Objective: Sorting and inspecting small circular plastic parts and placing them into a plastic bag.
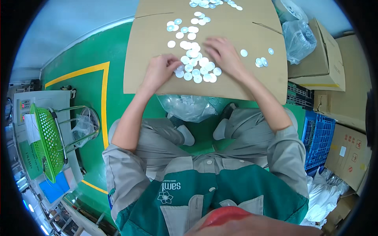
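Observation:
Small round white discs (188, 76) lie in a loose heap at the near middle of a cardboard-topped work surface (256, 82). My left hand (159, 70) is at the heap's left edge, its fingers curled and drawn together. A pale disc shows right at those fingertips, but whether it is pinched cannot be made out. On the heap's right side, my right hand (225, 55) hovers low over the cardboard, fingers bent and apart, pointing left. I see no disc in it, and its fingertips are slightly blurred.
More discs (204, 4) are scattered toward the far edge, with several at the right (261, 62). A clear plastic bag (191, 108) hangs below the near edge. Cartons (311, 59) and a blue crate (319, 135) stand at the right. A green perforated chair (47, 143) is at the left.

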`<state>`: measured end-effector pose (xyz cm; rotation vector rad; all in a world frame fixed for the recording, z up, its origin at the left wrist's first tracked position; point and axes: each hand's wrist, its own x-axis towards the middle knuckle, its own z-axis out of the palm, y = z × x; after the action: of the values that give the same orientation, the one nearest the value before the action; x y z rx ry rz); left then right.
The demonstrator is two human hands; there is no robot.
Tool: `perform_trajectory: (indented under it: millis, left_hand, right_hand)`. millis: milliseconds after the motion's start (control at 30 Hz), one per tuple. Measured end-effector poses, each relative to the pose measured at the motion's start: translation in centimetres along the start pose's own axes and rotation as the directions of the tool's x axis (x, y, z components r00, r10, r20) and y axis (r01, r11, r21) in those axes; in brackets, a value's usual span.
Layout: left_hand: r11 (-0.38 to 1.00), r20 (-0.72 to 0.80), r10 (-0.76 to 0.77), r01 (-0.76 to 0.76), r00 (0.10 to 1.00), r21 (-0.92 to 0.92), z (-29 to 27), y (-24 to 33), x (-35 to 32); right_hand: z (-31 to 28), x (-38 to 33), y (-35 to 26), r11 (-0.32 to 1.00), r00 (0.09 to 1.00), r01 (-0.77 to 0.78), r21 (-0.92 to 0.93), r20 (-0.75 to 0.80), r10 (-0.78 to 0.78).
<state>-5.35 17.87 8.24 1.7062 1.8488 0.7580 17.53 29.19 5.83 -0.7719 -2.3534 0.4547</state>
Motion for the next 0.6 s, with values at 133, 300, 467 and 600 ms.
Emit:
perform_trajectory:
  millis: [133,300,467,600]
  left_hand:
    - [0.996,-0.226,-0.056,0.069,0.972,0.051,-2.7,1.8,-1.2]
    - [0.982,-0.165,-0.18,0.166,0.97,-0.095,-1.8,0.2,-11.2]
    - [0.973,-0.191,-0.221,0.229,0.956,0.024,1.6,-2.5,-15.1]
    - [0.871,0.094,-0.426,0.435,0.9,-0.228,4.6,-2.7,-11.2]
  right_hand:
    - [2.8,4.7,2.3,0.997,0.997,0.052,-0.061,-0.052,-0.055]
    - [3.8,4.2,-1.4,0.982,0.936,0.181,0.059,0.295,-0.19]
    - [4.1,8.4,-1.3,0.991,0.973,0.117,0.071,0.192,-0.128]
    - [6.6,10.0,2.1,0.968,0.964,0.224,-0.115,0.175,-0.202]
